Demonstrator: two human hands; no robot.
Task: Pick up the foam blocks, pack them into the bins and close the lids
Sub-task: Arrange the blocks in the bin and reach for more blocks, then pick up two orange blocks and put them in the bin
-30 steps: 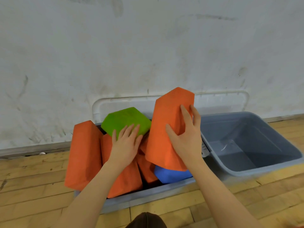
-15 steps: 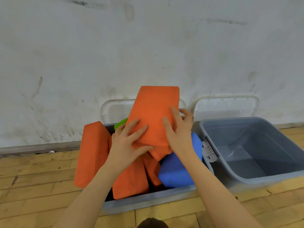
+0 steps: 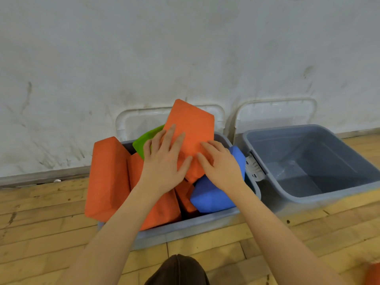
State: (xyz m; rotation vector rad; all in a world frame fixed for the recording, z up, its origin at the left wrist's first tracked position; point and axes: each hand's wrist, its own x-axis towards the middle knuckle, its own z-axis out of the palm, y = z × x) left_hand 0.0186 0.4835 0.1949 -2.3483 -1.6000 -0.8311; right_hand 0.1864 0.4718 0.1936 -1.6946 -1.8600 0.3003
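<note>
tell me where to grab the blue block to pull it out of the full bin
Grip the blue foam block by its near, lower end, coming from above on the right. That end lies bare by the full bin's front rim; the right hand and the top orange block cover its upper part.

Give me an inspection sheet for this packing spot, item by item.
Surface: wooden plank floor.
Job's things: left bin overfull with orange, green and blue blocks standing above its rim; top orange block tilted; right bin holds no blocks; both lids open, upright at the wall.
Clutter: an orange thing at the lower right edge, blurred.
Grippers: left hand and right hand press flat on the top orange block.
Cables: nothing seen.
Surroundings: scuffed white wall, grey baseboard.
</note>
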